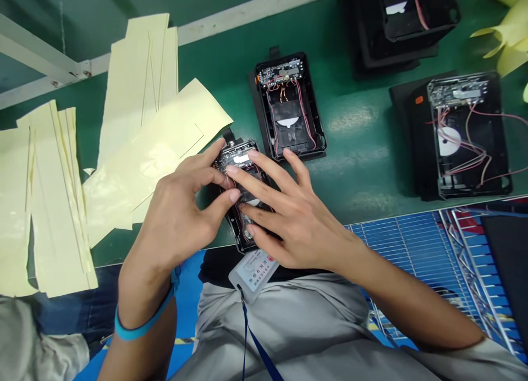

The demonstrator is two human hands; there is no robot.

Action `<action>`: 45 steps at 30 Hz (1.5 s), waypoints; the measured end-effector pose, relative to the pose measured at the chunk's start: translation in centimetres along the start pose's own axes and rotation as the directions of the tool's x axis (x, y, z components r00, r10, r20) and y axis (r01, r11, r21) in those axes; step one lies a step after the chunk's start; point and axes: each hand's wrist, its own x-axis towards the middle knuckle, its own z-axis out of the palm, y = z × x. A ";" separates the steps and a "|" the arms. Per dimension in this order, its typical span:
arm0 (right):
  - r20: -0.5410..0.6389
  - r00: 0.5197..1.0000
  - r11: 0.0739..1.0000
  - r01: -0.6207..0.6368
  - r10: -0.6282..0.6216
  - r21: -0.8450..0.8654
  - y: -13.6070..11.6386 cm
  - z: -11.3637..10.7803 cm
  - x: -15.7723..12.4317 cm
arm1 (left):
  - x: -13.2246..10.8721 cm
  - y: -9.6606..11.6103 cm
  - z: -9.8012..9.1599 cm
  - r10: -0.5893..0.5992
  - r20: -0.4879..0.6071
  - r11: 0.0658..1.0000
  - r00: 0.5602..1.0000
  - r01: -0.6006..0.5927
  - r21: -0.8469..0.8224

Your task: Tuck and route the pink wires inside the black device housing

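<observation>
Head view: black casing (247, 195) sits mid-frame, long axis near-vertical, circuit-board end (241, 158) pointing up and a bit left. Right hand (303, 221) is splayed over it; left hand (181, 205) has fingers curled, can't tell from here if they're pinching.

Can read no wording with certainty. Can make out a row of larger dark Chinese characters on the ID badge (254, 272) hung from the blue lanyard (259, 345), with smaller print beside them and a red emblem (270, 258) near one corner; all upside down and too small to decipher. Likewise cannot decipher tiny pale marks on the circuit board (233, 160) in the nearest black device housing (236, 232).
</observation>
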 end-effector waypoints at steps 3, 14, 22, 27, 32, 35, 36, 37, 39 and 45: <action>-0.016 1.000 1.000 0.005 -0.005 0.009 0.0 0.1 -0.2 | -0.1 0.0 -0.1 0.018 0.015 1.000 1.000 -0.019 0.008; -0.018 1.000 1.000 0.005 -0.004 0.001 0.3 0.5 -0.6 | -0.3 -0.5 -0.4 0.045 0.030 0.999 0.999 -0.044 -0.023; -0.016 1.000 1.000 -0.005 0.005 0.012 0.3 0.4 -0.6 | 0.5 -0.7 -0.4 0.122 0.060 0.992 0.991 -0.119 -0.041; -0.012 1.000 1.000 -0.010 0.010 0.016 0.3 0.4 -0.6 | 0.8 -0.7 -0.6 0.079 0.088 0.997 0.993 -0.077 -0.026; -0.035 0.999 0.999 0.008 -0.007 0.033 0.3 0.3 -0.8 | 0.6 -0.9 -0.5 0.060 0.093 0.998 0.994 -0.057 -0.028; -0.047 0.999 0.999 0.001 0.000 0.035 0.3 0.3 -0.9 | 0.4 -1.0 -0.5 0.057 0.104 0.998 0.993 -0.054 -0.033; -0.047 0.999 0.999 -0.003 0.005 0.035 0.3 0.3 -0.9 | 0.4 -1.0 -0.6 0.056 0.105 0.998 0.993 -0.053 -0.032; -0.043 0.999 0.999 -0.006 0.008 0.034 0.3 0.2 -0.8 | 0.4 -1.0 -0.6 0.057 0.102 0.998 0.993 -0.054 -0.032; -0.026 1.000 1.000 -0.010 0.011 0.030 0.3 0.2 -0.7 | 0.3 -0.8 -0.6 0.068 0.092 0.997 0.993 -0.066 -0.031; -0.025 1.000 1.000 -0.014 0.015 0.022 0.3 0.2 -0.6 | 0.4 -0.4 -0.3 0.122 0.120 0.992 0.985 -0.122 -0.006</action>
